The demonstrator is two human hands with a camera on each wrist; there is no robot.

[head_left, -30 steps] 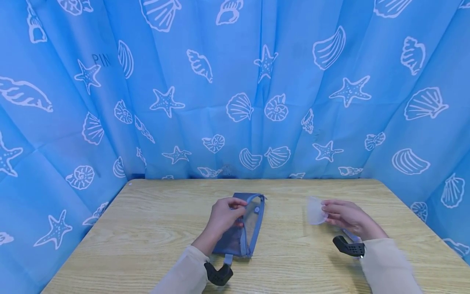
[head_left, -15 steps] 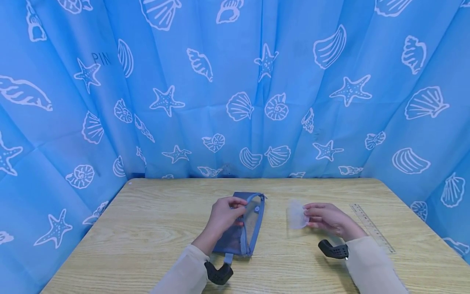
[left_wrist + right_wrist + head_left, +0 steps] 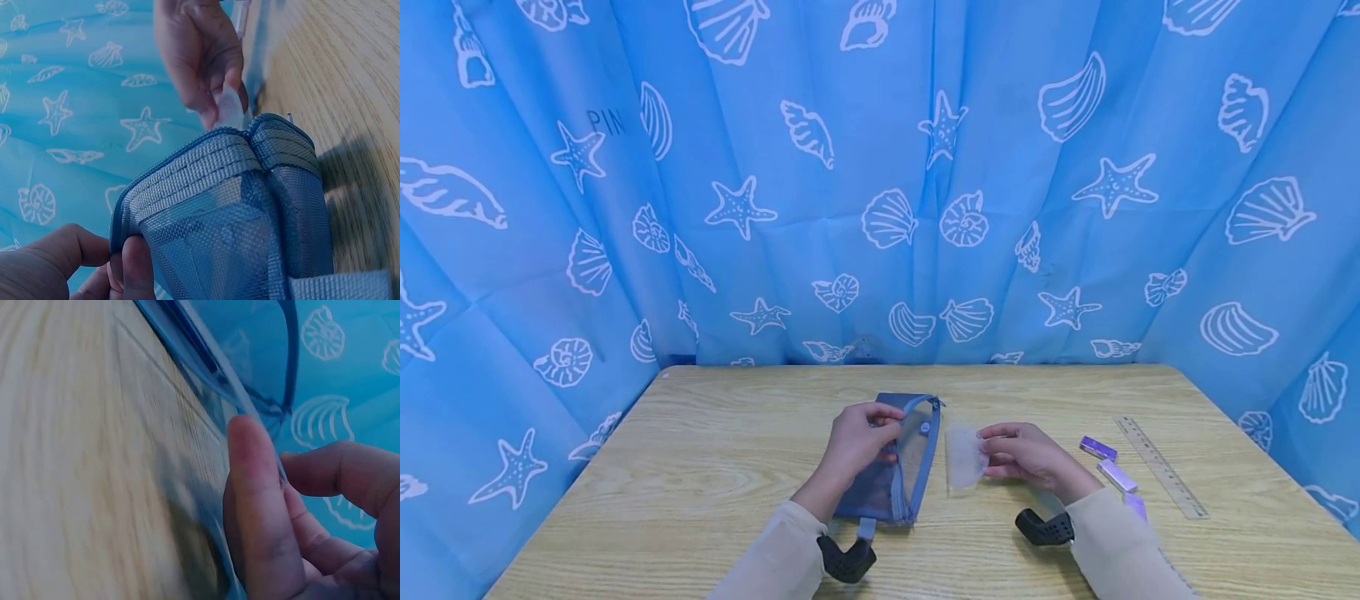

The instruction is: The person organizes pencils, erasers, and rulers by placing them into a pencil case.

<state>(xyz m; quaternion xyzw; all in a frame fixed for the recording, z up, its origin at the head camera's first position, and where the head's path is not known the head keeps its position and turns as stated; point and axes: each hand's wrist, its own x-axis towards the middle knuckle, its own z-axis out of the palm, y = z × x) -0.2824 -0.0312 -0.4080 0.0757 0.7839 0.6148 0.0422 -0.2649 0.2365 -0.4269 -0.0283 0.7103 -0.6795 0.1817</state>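
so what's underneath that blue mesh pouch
Wooden tabletop shows around the blue mesh pouch, whose edge the left hand pinches. Whatever lies directly beneath the pouch is covered from view.

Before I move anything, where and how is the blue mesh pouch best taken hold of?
Probably by the left zipped rim of the pouch, pinched from the left, as the left hand does: the pouch gapes to the right, toward the translucent sheet in the right hand, so fingers coming from that side would likely block the opening.
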